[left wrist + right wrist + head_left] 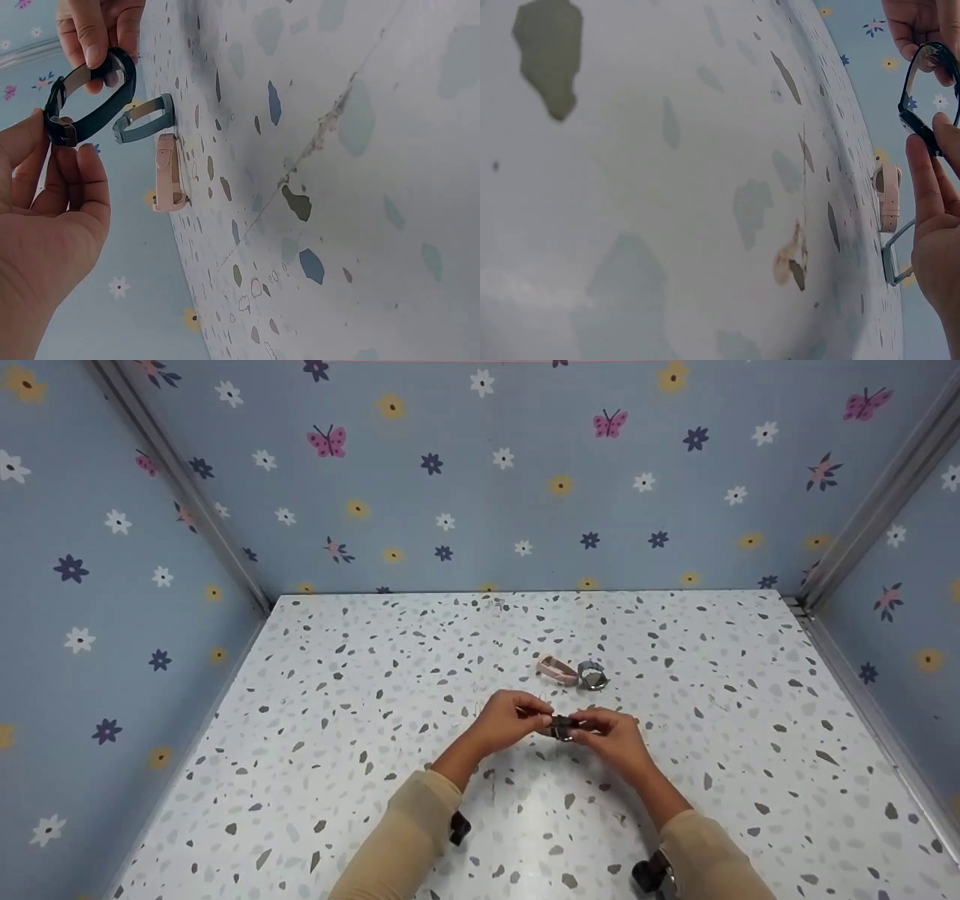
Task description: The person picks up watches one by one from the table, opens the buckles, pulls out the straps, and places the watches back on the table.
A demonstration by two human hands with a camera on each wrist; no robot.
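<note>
A black wristwatch (561, 727), its strap forming a closed loop, is held between both hands above the table. My left hand (510, 721) pinches the strap by the buckle (63, 133). On the opposite side of the loop, my right hand (613, 739) grips the watch case (921, 132) between thumb and fingers. Just beyond the hands lie a pink watch (556, 670) and a grey-blue watch (592, 676), side by side. Both of their straps are looped too. Fingers cover parts of the black watch.
White speckled table (360, 675) lies under the hands. A blue wall (495, 510) with flowers and butterflies rises behind it, with side walls at left and right. A crack (322, 131) runs across the tabletop.
</note>
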